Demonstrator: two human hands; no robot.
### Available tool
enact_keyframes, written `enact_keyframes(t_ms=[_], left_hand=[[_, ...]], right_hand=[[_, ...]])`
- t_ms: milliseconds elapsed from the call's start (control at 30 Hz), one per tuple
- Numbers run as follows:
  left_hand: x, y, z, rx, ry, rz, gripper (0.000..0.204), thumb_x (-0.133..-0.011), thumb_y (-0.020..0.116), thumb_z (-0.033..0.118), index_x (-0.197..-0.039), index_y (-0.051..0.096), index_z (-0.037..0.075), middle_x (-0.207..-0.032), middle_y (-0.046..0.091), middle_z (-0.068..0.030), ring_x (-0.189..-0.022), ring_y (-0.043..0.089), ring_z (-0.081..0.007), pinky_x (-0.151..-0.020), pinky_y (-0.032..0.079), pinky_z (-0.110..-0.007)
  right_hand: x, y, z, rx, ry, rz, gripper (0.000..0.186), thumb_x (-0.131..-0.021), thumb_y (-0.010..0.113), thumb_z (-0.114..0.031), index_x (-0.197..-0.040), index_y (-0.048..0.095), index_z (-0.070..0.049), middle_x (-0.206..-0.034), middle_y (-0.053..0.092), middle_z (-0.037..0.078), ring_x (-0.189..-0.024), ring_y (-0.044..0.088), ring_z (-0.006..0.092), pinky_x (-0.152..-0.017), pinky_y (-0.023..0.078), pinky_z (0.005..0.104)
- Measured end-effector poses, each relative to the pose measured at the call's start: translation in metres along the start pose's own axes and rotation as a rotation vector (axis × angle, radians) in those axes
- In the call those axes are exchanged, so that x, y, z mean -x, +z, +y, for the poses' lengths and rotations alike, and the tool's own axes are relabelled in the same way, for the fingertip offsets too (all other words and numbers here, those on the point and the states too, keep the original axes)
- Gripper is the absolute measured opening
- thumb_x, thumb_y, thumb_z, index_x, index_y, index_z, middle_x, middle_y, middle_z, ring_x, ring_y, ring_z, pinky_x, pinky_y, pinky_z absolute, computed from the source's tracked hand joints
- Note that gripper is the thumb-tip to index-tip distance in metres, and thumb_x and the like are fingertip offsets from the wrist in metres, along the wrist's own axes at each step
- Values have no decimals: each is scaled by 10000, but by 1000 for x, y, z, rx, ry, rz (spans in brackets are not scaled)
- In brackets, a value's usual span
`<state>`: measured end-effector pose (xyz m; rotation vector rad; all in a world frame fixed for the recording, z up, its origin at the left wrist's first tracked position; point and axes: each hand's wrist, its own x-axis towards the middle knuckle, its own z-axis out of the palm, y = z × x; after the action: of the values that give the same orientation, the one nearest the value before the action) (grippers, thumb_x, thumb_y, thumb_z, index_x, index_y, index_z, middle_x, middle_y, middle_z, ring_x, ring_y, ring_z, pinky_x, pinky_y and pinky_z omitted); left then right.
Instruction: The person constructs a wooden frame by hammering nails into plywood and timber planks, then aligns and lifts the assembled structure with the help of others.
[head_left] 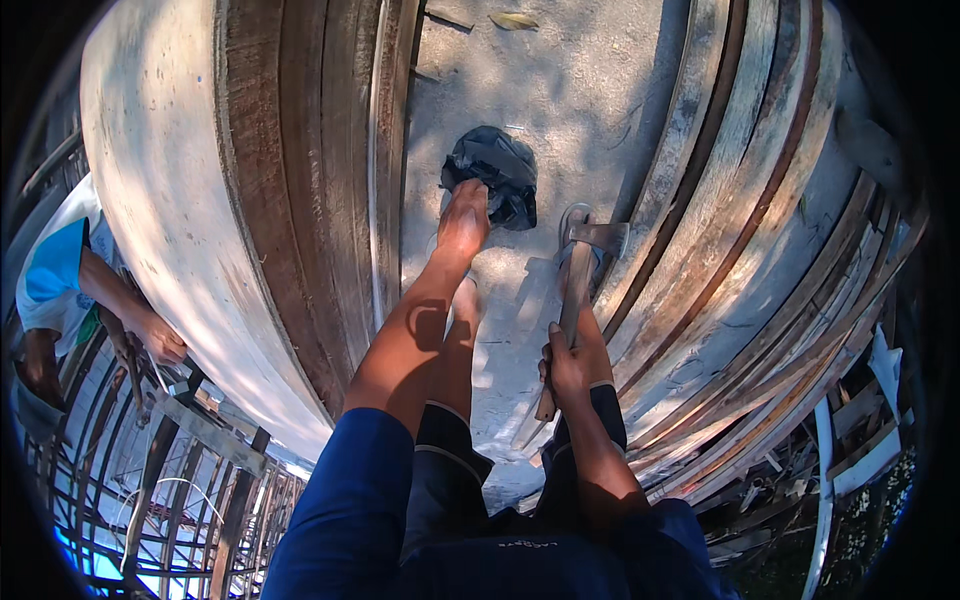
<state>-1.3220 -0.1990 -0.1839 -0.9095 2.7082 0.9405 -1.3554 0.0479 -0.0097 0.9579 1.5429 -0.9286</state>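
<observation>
My left hand (pixel 464 215) is closed on a crumpled black plastic bag (pixel 500 175), held out over the pale, dusty ground. My right hand (pixel 565 365) grips the wooden handle of a hatchet (pixel 598 237), whose steel head is upward in the view, above my right foot. My legs and sandaled feet show below my arms, between the two rows of timber.
Long weathered boards (pixel 290 180) line the left, and more planks (pixel 730 200) line the right. A co-worker's hand (pixel 160 335) is at the lower left by a wooden lattice (pixel 180 480). Scrap wood (pixel 865 430) lies at the right, and a dry leaf (pixel 512 20) at the top.
</observation>
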Motion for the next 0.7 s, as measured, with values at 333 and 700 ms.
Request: enact_keyframes(t_ms=[333, 700], left_hand=[[-45, 63, -20, -295, -12, -262, 298, -866, 632, 98, -1137, 704, -1, -1215, 657, -190, -1186, 586, -402, -1041, 493, -476], [-49, 49, -37, -139, -58, -238, 215, -828, 637, 126, -921, 735, -41, -998, 721, -263, -958, 695, -440, -886, 554, -501]], right_hand=[[-14, -1, -1, -73, 39, -78, 304, -1032, 655, -341, -970, 532, -71, -644, 489, -14, -453, 473, 89, -410, 405, 268], [-19, 2, -15, -8, 49, -123, 289, -1030, 658, -317, -968, 511, -75, -651, 473, -29, -466, 465, 76, -415, 401, 254]])
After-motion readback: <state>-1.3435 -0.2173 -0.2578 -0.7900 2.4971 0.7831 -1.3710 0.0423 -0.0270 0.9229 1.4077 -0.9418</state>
